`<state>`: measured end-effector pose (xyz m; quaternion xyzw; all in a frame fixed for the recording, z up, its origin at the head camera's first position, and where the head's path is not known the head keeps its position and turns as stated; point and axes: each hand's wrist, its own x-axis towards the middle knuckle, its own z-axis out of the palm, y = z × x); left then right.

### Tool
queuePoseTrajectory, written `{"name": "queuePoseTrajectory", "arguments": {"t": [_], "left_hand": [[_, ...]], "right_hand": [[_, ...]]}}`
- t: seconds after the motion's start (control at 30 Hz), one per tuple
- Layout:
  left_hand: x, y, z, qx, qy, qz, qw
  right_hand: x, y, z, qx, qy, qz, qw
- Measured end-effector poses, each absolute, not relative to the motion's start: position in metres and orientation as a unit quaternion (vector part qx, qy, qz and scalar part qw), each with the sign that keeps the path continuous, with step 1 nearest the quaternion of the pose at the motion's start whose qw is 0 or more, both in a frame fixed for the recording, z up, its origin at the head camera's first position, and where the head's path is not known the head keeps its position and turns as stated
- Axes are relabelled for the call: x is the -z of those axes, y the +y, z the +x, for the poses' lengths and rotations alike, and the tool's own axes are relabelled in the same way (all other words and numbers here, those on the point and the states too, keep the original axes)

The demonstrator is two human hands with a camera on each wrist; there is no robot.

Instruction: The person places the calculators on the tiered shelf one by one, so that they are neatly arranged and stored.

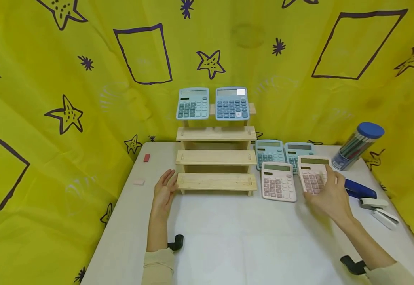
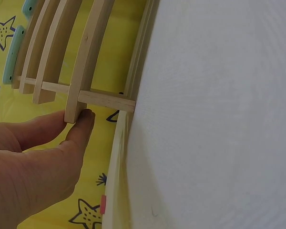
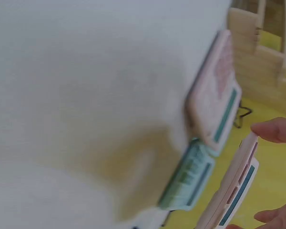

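Observation:
My right hand (image 1: 331,200) grips a pink calculator (image 1: 313,168) by its sides; the right wrist view shows this calculator (image 3: 233,188) raised off the table, edge-on. At the left end of the tiered wooden rack (image 1: 215,157), my left hand (image 1: 162,196) pinches the lowest board (image 2: 90,62) between thumb and fingers. Another pink calculator (image 1: 278,182) lies right of the rack. Behind it are a light blue calculator (image 1: 269,148) and a second blue one (image 1: 299,150), partly covered. On the top tier stand a pale blue calculator (image 1: 192,103) and a bluer calculator (image 1: 232,103).
A clear tub of pencils (image 1: 358,146) with a blue lid stands at the back right. Near the right edge lie a blue stapler (image 1: 360,189) and white staplers (image 1: 385,218). A red eraser-like block (image 1: 147,158) and a pale pink block (image 1: 138,182) lie at left.

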<state>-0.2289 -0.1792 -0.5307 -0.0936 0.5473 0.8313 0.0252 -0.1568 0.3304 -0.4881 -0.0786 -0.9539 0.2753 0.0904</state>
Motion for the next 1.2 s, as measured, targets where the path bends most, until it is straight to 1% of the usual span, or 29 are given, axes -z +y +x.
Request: {"name": "queuePoseTrajectory", "arguments": {"t": [0.2,0.4,0.53,0.87,1.2], "left_hand": [[0.531,-0.177,-0.229,-0.837,0.538,-0.094,0.022],[0.532,-0.177,-0.230,-0.835,0.541,-0.098,0.023],[0.532,-0.178,-0.230,-0.829,0.549,-0.105,0.025],[0.532,-0.179,-0.230,-0.833,0.544,-0.098,0.019],[0.532,-0.179,-0.231,-0.833,0.544,-0.102,0.011]], "right_hand": [[0.456,0.309,-0.157,-0.281,-0.952,-0.061,0.103],[0.425,0.273,-0.159,-0.293,-0.948,-0.033,0.119],[0.410,0.248,-0.165,-0.299,-0.947,-0.006,0.121],[0.389,0.183,-0.193,-0.306,-0.941,0.070,0.130],[0.382,0.109,-0.224,-0.313,-0.940,0.102,0.090]]}}
